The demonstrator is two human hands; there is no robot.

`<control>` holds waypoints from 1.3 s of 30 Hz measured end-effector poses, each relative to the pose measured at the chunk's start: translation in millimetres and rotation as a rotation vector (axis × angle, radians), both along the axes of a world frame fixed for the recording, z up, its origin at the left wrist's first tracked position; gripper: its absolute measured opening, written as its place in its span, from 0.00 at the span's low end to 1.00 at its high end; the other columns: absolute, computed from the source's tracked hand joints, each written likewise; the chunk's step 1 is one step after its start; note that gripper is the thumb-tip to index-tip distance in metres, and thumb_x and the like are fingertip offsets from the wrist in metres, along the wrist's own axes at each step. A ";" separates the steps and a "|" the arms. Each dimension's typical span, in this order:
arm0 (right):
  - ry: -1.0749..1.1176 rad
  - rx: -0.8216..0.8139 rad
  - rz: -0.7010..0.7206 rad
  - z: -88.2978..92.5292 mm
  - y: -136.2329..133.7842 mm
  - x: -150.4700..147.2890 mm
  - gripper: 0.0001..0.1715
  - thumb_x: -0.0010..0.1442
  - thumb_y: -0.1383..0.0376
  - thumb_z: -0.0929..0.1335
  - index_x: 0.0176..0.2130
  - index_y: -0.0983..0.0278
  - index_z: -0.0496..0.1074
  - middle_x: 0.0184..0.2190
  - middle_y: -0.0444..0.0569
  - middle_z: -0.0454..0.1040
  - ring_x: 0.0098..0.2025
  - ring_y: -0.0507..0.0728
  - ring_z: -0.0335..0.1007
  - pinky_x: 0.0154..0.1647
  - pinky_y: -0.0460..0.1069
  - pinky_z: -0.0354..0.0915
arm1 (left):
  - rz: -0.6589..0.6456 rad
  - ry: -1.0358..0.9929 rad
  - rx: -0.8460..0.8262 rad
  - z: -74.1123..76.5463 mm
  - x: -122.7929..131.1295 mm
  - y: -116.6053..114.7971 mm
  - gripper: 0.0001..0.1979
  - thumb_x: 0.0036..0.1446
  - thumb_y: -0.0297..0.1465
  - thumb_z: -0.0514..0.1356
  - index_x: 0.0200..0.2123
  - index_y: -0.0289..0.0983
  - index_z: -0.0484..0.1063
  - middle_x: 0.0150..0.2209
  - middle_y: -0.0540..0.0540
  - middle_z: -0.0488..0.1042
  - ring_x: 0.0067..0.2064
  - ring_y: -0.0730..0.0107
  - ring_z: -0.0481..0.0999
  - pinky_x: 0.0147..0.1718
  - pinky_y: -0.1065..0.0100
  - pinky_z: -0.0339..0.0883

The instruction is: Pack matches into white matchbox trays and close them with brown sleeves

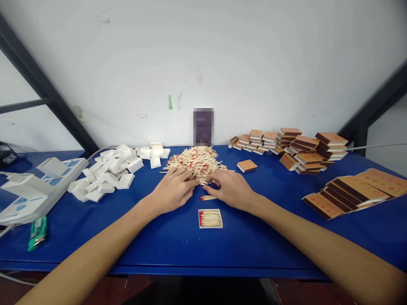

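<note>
A heap of red-tipped matches [197, 163] lies on the blue table against the wall side. At its front left edge is my left hand [174, 190], fingers curled together over the nearest matches; whatever lies inside them is hidden. My right hand [231, 188] bends its thumb and fingers round matches at the heap's front right edge. Just below the right thumb, a small bunch of matches [208, 198] rests on the table, heads to the left. Closer to me sits a white matchbox tray [221, 220] with a layer of matches in it, heads also to the left.
White empty trays [110, 173] are piled at left, beside a power strip [68, 173] and a green lighter [38, 233]. Orange matchboxes [305, 148] stand stacked at back right, one matchbox [247, 165] apart. Flattened sleeves [352, 190] lie at right. A dark, pixelated object [203, 127] stands behind the heap.
</note>
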State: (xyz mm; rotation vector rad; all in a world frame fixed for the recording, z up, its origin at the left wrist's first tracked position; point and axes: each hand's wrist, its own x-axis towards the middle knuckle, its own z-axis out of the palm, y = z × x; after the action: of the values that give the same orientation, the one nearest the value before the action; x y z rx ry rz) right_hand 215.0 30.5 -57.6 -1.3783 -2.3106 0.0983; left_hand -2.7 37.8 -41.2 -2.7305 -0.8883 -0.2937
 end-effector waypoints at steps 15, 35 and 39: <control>0.001 -0.087 0.006 1.0 2.3 3.9 0.06 0.59 0.67 0.66 0.32 0.62 0.73 0.30 0.45 0.74 0.32 0.53 0.66 0.30 0.46 0.51 | 0.005 0.002 -0.021 2.2 1.5 -1.3 0.13 0.65 0.30 0.52 0.46 0.38 0.76 0.37 0.44 0.71 0.42 0.61 0.67 0.45 0.60 0.59; -0.093 -0.012 0.088 -0.8 4.5 6.2 0.07 0.62 0.67 0.66 0.35 0.61 0.75 0.31 0.45 0.77 0.33 0.53 0.69 0.31 0.47 0.52 | 0.033 -0.040 -0.023 2.5 2.5 -2.5 0.12 0.65 0.30 0.51 0.45 0.38 0.73 0.38 0.45 0.71 0.43 0.61 0.68 0.42 0.60 0.57; -0.094 -0.040 0.096 4.7 -2.3 10.9 0.06 0.60 0.68 0.66 0.33 0.62 0.74 0.32 0.45 0.77 0.33 0.53 0.69 0.31 0.47 0.53 | 0.023 -0.012 -0.025 2.8 2.0 -2.5 0.14 0.65 0.30 0.52 0.48 0.40 0.74 0.37 0.45 0.70 0.42 0.61 0.67 0.44 0.59 0.57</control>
State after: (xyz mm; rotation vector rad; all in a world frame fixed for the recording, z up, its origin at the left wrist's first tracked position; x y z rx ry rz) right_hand 225.8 28.2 -52.9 -1.3175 -2.4654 0.1121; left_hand -0.7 35.3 -38.4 -2.7419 -0.9319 -0.2970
